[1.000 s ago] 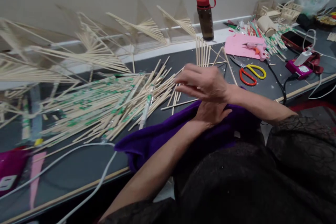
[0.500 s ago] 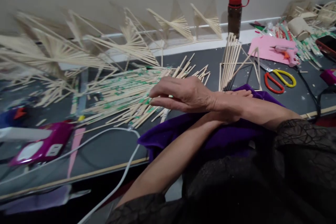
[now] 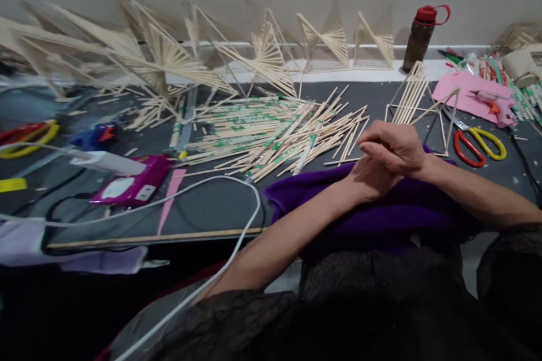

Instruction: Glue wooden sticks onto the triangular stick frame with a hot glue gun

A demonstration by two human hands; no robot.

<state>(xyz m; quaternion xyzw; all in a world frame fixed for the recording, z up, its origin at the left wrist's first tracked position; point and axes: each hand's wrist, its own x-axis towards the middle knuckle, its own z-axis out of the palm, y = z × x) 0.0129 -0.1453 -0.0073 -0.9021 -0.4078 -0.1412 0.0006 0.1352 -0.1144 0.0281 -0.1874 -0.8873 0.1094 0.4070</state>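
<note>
My right hand lies over my left hand, its fingers curled in loosely and nothing showing in them. The fingers of my left hand are hidden beneath it. Under both forearms spreads a purple cloth, partly on the table edge and partly over my lap. Just beyond my hands stands a small frame of thin wooden sticks with a fan of slanted sticks. A heap of loose sticks, some in green-printed paper wrappers, lies to the left.
Finished twisted stick models line the wall. Right are red-and-yellow scissors, a pink glue gun on a pink sheet, and a bottle. Left, a magenta power box and white cable cross the table.
My right hand has drawn back from reaching across my left wrist, and its straight fingers have curled over my left hand. The view has turned left.
</note>
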